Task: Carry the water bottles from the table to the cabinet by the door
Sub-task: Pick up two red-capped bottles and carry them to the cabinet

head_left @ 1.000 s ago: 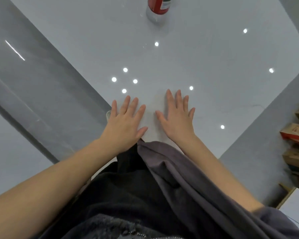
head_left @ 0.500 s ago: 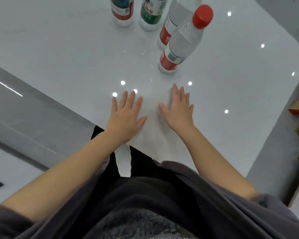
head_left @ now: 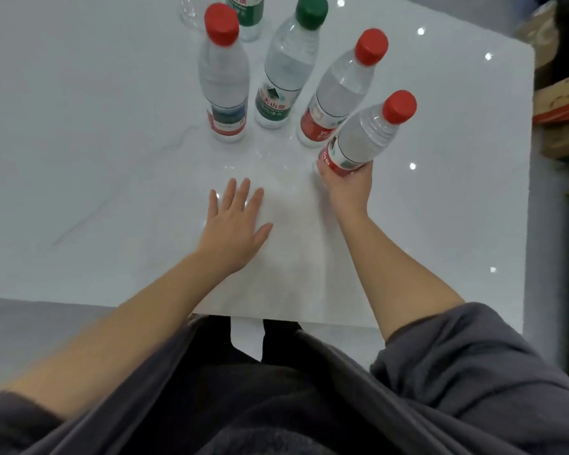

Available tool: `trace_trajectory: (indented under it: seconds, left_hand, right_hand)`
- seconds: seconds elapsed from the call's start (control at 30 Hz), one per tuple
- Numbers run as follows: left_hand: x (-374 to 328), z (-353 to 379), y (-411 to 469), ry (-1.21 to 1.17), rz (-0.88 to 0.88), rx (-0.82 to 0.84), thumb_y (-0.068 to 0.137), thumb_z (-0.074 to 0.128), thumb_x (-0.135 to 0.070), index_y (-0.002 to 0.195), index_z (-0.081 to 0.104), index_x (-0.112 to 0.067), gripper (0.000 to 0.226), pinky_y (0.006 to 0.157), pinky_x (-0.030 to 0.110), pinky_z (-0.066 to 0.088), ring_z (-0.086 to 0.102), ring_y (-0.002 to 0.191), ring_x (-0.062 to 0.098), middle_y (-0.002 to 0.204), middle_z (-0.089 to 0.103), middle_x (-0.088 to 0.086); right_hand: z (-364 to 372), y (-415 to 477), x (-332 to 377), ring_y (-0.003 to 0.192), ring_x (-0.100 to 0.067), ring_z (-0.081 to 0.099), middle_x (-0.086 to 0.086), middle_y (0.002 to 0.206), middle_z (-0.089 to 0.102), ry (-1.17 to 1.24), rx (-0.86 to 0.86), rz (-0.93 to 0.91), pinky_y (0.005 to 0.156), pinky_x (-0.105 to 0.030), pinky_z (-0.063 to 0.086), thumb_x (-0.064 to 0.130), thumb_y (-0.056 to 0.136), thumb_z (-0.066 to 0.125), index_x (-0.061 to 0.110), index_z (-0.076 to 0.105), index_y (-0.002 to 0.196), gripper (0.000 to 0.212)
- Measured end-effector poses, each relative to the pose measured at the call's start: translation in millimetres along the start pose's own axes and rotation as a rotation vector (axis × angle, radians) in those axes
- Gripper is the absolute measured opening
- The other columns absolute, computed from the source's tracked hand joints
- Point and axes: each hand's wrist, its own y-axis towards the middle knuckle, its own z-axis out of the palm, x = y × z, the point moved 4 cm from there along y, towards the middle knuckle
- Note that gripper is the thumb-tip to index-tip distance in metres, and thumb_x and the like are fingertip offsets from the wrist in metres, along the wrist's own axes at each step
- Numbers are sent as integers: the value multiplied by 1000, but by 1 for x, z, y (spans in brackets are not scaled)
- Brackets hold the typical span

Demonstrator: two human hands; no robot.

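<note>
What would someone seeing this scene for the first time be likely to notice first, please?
Probably the cluster of clear water bottles with bright caps standing on the glossy white table. The right hand grips the base of the nearest red-capped bottle, which leans to the right, while the left hand lies flat and open on the tabletop. Behind stand two more red-capped bottles and a green-capped bottle.

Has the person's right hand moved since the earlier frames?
Yes. The right hand left its flat spot beside the left hand, going forward to grip the nearest red-capped bottle.
</note>
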Motion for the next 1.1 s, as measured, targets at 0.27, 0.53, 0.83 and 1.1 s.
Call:
trace_trajectory:
  seconds: [0.27,0.53,0.83,1.1]
  left_hand:
    - [38,-14,14,-122,32,-31,100,41,-43,154,15,-10,69,121,46,4,1,150,30,162,9,11]
    - [67,-58,76,-732,-143,-306,81,74,-28,151,20,-11,90,113,26,28,34,139,19,153,31,7]
    - [70,-83,101,-813,-161,-324,70,79,-29,122,48,-18,62,78,19,43,58,95,10,106,60,-12]
    - [53,-47,65,-750,-36,-263,65,85,-33,119,51,-24,64,79,19,44,57,96,7,114,60,-10]
  right_hand:
    - [5,-43,-17,97,-3,67,9,111,69,22,-90,68,88,-23,54,29,69,86,18,57,122,61]
    - [10,-82,-24,75,2,66,13,82,70,60,-113,112,68,-13,49,24,75,82,16,64,99,31]
    - [14,-86,-20,83,-7,70,13,85,73,101,-115,102,77,-21,52,19,70,81,15,66,98,32]
    - [16,-82,-28,88,-3,70,12,94,73,99,-99,113,80,-23,54,21,69,83,15,65,110,45]
